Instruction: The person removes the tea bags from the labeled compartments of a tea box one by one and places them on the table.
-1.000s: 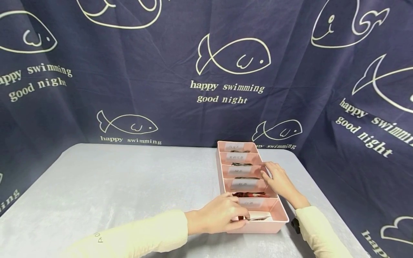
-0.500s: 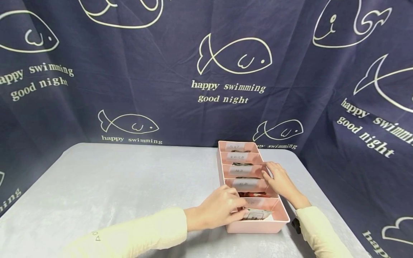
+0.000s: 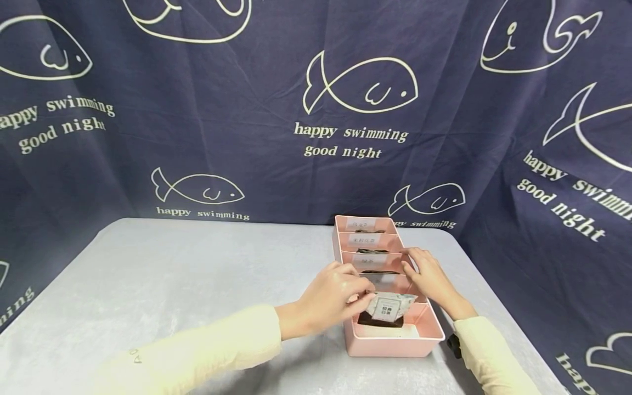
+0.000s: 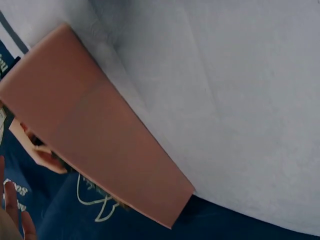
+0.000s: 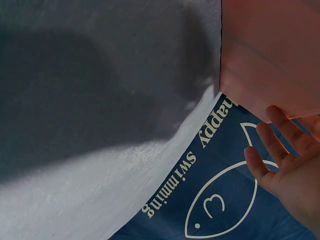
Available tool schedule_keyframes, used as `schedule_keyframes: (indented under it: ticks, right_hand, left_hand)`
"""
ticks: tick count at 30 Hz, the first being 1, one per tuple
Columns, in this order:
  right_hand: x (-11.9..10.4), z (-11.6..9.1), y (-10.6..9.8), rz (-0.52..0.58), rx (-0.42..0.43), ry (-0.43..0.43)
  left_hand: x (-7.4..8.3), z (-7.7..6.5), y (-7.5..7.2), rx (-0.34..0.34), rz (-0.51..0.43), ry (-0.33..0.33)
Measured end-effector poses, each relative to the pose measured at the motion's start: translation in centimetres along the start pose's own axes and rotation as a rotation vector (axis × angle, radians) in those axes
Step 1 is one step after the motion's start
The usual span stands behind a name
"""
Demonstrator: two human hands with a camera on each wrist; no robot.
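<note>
My left hand [image 3: 333, 296] pinches the top corner of a silvery-white tea sachet [image 3: 387, 307] between thumb and fingers. The sachet tilts over the front compartment of a long pink divided box [image 3: 395, 346], its printed label facing up. A dark flat shape [image 3: 380, 320] shows just below the sachet. On the box's far side, my right hand [image 3: 429, 277] rests its fingertips at the right rim. The right wrist view shows those fingers [image 5: 272, 142] spread loosely along the pink wall. Only part of the left hand [image 4: 12, 215] appears at the left wrist view's edge.
Behind the front compartment, several more hold packets under white handwritten labels [image 3: 364, 240]. The box stands on a grey-white table [image 3: 222, 274], toward its right side. A dark blue fish-print cloth [image 3: 266, 137] hangs behind. A small black object [image 3: 453, 345] lies by the right sleeve.
The left hand has lifted the sachet up from the front compartment and moved slightly away from me, turning its label into view. The right hand has stayed at the rim.
</note>
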State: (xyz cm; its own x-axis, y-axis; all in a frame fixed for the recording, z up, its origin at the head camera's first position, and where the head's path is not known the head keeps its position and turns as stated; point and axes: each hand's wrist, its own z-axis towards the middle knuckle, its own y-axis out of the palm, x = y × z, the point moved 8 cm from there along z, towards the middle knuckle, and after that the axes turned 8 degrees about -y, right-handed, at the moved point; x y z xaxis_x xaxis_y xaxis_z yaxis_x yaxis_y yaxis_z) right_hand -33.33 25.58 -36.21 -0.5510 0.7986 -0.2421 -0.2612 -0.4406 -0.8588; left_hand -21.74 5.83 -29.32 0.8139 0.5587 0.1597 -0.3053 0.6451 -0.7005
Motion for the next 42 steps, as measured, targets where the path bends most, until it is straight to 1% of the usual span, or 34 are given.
schedule_keyframes:
  ticks: [6,9,15,20,28,33,37,42]
  right_hand:
    - [0.0,-0.1,0.0,0.010,0.009,0.000]
    - [0.0,-0.1,0.0,0.005,0.013,-0.009]
    - [0.0,0.0,-0.1,-0.004,0.018,-0.020]
    - [0.1,0.0,-0.1,-0.007,0.012,-0.012]
    - [-0.1,0.0,-0.2,-0.006,0.024,-0.025]
    - [-0.2,-0.1,-0.2,-0.005,0.025,-0.019]
    - [-0.2,-0.1,-0.2,-0.007,0.019,-0.010]
    - [-0.3,0.0,-0.2,-0.005,0.023,-0.015]
  left_hand:
    - [-1.1,1.0,-1.6,0.046,-0.003,-0.006]
    - [-1.9,1.5,-2.4,0.068,-0.009,-0.027]
    - [-4.4,2.2,-3.6,0.098,-0.029,-0.098]
    - [-6.6,2.4,-4.1,0.121,-0.006,-0.154]
    - [-10.8,2.2,-4.6,0.146,0.037,-0.319]
    - [-13.4,1.7,-4.6,0.156,0.066,-0.413]
    - [-15.5,1.0,-4.3,0.146,0.063,-0.496]
    - [-17.7,0.1,-3.2,0.104,0.048,-0.589]
